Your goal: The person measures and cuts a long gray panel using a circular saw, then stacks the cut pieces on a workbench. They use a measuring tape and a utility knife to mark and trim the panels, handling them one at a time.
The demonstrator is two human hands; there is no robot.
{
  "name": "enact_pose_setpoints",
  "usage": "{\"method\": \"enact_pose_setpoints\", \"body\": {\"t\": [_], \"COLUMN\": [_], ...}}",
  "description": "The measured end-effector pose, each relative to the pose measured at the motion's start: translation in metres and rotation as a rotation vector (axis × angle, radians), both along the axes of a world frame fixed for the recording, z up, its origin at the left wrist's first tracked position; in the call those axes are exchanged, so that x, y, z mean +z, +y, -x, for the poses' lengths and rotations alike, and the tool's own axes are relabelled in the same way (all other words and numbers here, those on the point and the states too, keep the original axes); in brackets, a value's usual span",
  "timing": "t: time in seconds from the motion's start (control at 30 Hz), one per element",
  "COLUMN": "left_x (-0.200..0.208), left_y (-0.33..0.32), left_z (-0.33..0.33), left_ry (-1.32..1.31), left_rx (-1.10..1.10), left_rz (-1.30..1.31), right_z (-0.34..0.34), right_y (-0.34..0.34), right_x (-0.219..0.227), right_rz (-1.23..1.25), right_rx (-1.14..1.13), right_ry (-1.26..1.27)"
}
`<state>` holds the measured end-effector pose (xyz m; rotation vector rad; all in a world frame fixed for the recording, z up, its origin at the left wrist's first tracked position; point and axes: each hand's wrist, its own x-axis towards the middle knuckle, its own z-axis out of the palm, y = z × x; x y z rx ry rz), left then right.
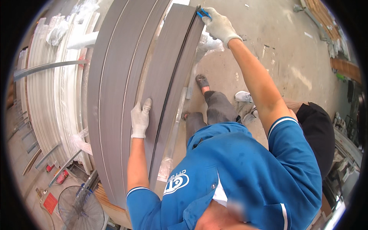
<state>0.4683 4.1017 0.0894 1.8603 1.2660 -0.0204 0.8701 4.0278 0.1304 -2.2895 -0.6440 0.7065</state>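
A long grey-brown profile [163, 65] lies lengthwise in front of me, with a thin black strip [171, 82] running along its groove. My left hand [140, 119], in a pale work glove, grips the profile's left edge, thumb on top; its other fingertips are partly hidden. At the far end, my gloved right hand [221, 27] is closed around blue-handled pliers [203, 13]. Their dark jaws are at the profile's end, where the strip meets it; whether they bite on it is too small to tell.
More grey-brown profiles [115, 76] lie alongside on the left. Beyond them are stacked white profiles [71, 96], a metal rack bar [50, 66] and a floor fan [81, 209]. Another person in black clothing [318, 134] is close by my right arm. Wooden boards [326, 19] stand far right.
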Motion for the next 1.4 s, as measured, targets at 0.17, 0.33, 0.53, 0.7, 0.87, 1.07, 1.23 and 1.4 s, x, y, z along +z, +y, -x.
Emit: {"method": "enact_pose_setpoints", "body": {"t": [0.17, 0.33, 0.53, 0.7, 0.87, 1.07, 1.23, 1.4], "left_x": [-0.008, -0.010, 0.000, 0.007, 0.015, -0.002, -0.002, 0.003], "left_y": [0.000, 0.003, 0.000, -0.027, -0.077, -0.087, -0.088, -0.091], "left_z": [0.003, 0.001, -0.006, 0.066, 0.206, 0.254, 0.247, 0.242], "left_ry": [-0.015, 0.019, 0.082, 0.114, 0.178, 0.207, 0.221, 0.138], "left_rx": [-0.029, -0.057, -0.084, -0.029, 0.188, 0.298, 0.274, 0.268], "left_rz": [-0.081, -0.069, -0.092, -0.075, 0.041, 0.157, 0.090, 0.079], "right_z": [0.012, 0.091, 0.188, 0.138, 0.119, 0.133, 0.145, 0.179], "right_y": [-0.003, -0.045, -0.090, -0.078, -0.051, -0.035, -0.047, -0.053], "right_x": [-0.019, -0.042, -0.011, 0.013, 0.013, 0.010, -0.007, -0.008], "right_rz": [0.006, -0.168, -0.065, -0.019, 0.155, 0.074, 0.000, -0.005], "right_rx": [-0.011, 0.292, 0.613, 1.023, 1.385, 1.562, 1.574, 1.595], "right_ry": [-0.123, -0.398, -0.206, -0.417, -0.644, -0.805, -0.829, -0.858]}}
